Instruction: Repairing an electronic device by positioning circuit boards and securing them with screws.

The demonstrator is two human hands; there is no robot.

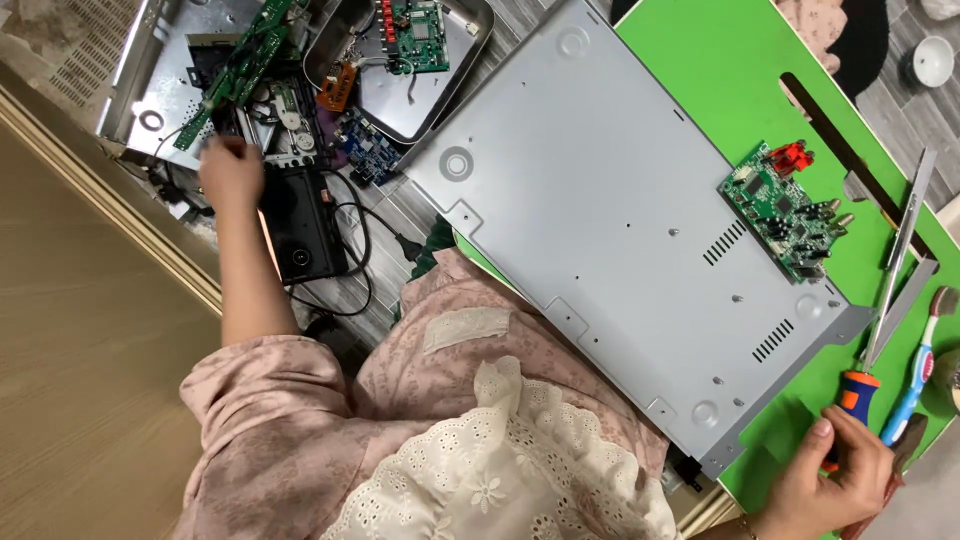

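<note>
Your left hand (230,172) reached far out over the floor to the opened chassis (150,90), its fingers curled down onto the dark drive mechanism (285,120) beside the long green circuit strip (240,65); whether they gripped a part or only pressed on it, you could not tell from this angle. Just below that hand lay a black box (300,225) with its cable looped loosely, set aside where it stayed in reach. A metal tray (400,70) next to it gathered a small green board and loose parts, apparently to keep them from scattering. In the middle, the large grey metal cover (600,230) rested flat and diagonal, partly over the green tabletop (700,60), out of the way of the chassis. A green circuit board (790,212) with red connectors sat on the tabletop just beside the cover's edge. At the far right, your right hand (835,480) was closed around the orange-and-blue handle of a screwdriver (875,330), its shaft pointing away from you, with a toothbrush (915,375) lying alongside.
</note>
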